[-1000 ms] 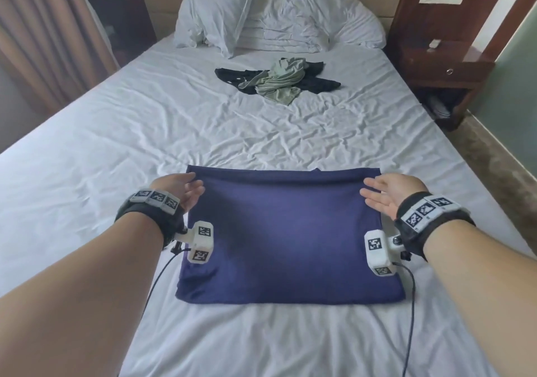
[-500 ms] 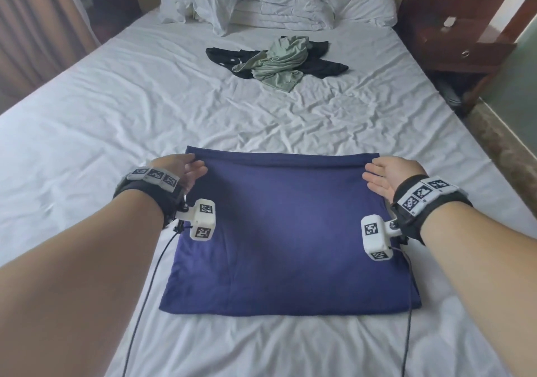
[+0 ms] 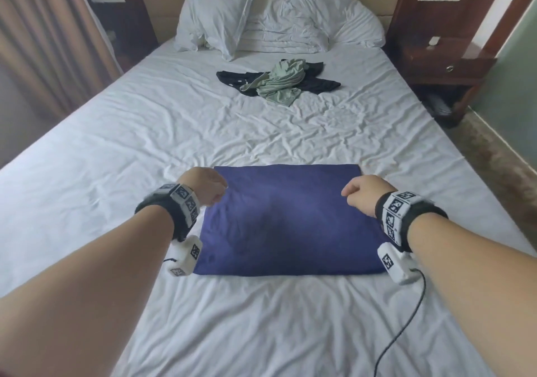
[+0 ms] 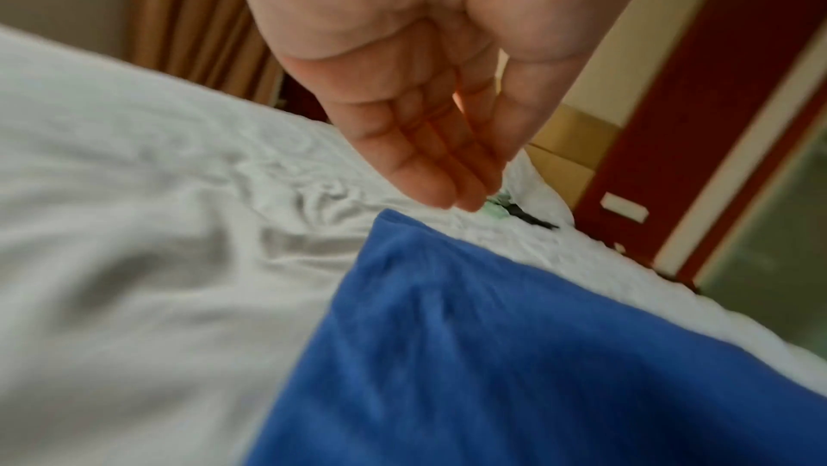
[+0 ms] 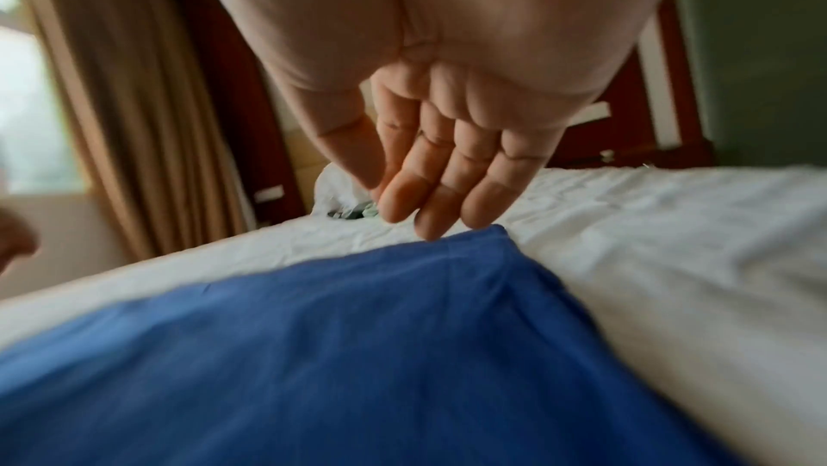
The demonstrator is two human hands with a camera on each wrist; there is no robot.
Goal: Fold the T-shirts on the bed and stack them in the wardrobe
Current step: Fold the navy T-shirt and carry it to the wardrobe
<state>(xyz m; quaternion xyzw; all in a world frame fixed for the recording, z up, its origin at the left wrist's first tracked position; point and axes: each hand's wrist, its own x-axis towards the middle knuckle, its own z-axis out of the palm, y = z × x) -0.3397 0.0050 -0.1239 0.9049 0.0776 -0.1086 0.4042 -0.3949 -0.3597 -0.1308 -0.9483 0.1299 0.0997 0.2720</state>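
Both hands [image 3: 203, 186] [image 3: 364, 193] empty, relaxed; blue T-shirt [image 3: 290, 222] folded flat rectangle.

Navy blue T-shirt [image 3: 290, 219] on the white bed [image 3: 145, 144]; sage green T-shirt [image 3: 280, 84] over a black T-shirt [image 3: 319, 83] near white pillows [image 3: 226, 13].

The bed [image 3: 145, 150] has a wrinkly white sheet. A folded blue shirt [image 3: 290, 222] lies flat near the front. Far back lie a green shirt [image 3: 279, 84] on a black shirt [image 3: 319, 83], then white pillows [image 3: 220, 13].
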